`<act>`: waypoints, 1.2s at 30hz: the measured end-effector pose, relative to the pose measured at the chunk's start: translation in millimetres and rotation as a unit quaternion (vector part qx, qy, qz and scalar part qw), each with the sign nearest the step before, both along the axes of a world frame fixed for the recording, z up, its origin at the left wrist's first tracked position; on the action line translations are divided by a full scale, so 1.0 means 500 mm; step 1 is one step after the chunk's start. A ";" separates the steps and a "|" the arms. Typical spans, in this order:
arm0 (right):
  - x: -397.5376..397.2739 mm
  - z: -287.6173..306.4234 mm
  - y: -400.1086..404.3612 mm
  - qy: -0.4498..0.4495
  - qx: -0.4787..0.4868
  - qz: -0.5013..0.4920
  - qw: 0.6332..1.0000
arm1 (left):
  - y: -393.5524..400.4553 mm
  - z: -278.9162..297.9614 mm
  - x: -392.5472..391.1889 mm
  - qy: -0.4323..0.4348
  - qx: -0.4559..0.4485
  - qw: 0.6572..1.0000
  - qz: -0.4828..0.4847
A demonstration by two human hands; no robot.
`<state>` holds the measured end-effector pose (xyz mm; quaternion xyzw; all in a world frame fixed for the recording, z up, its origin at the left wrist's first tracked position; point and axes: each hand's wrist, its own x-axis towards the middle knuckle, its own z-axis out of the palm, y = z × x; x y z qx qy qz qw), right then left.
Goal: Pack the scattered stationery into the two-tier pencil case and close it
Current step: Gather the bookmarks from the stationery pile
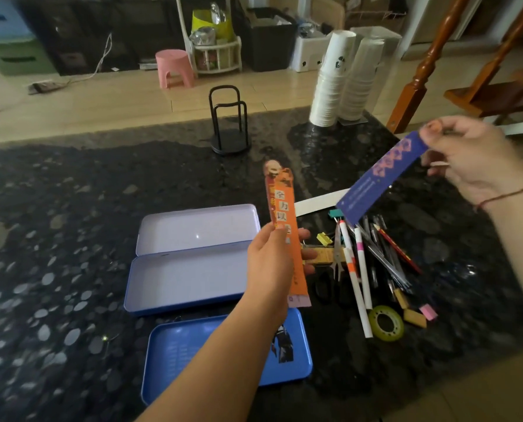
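Note:
My left hand (272, 263) holds an orange bookmark (284, 208) upright, just right of the open pencil case. The case's bottom tray (187, 284) and hinged lid (196, 226) lie open with pale insides and nothing in them. A separate blue tray (175, 354) sits nearer me, partly under my left forearm. My right hand (473, 156) pinches the top of a blue bookmark (382, 178), raised above the pile. The pile (372, 257) holds pens, pencils, markers, scissors, binder clips, erasers (415, 316) and a green tape roll (386, 323).
A dark speckled stone counter (56, 239) carries everything. A black wire holder (228, 123) stands at the back middle, and stacked white paper cups (342, 77) at the back right. A white paper strip (318, 202) lies behind the pile. A wooden stair post rises far right.

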<state>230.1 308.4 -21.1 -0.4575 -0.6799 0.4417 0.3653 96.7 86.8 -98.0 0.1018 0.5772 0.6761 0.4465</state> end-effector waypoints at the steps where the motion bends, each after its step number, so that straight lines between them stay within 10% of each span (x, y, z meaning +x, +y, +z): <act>1: -0.001 0.004 -0.015 0.000 -0.005 0.033 0.999 | 0.003 0.001 0.007 -0.011 -0.009 0.999 -0.032; 12: -0.083 -0.128 -0.008 -0.132 0.051 0.095 0.985 | 0.001 -0.017 0.015 0.019 0.028 0.990 -0.136; 18: -0.100 -0.223 0.122 -0.514 0.154 0.215 0.816 | 0.009 -0.031 0.010 -0.070 0.038 0.992 -0.101; 25: -0.092 -0.195 0.100 -0.509 0.233 0.169 0.811 | 0.007 -0.034 0.011 -0.079 0.025 0.989 -0.123; 31: 0.032 -0.112 0.044 -0.184 0.212 -0.104 0.954 | 0.004 -0.036 0.009 -0.161 0.008 0.971 -0.178; 36: 0.129 -0.043 -0.112 -0.141 0.421 0.114 0.889 | -0.009 -0.024 0.026 -0.237 0.052 0.890 -0.386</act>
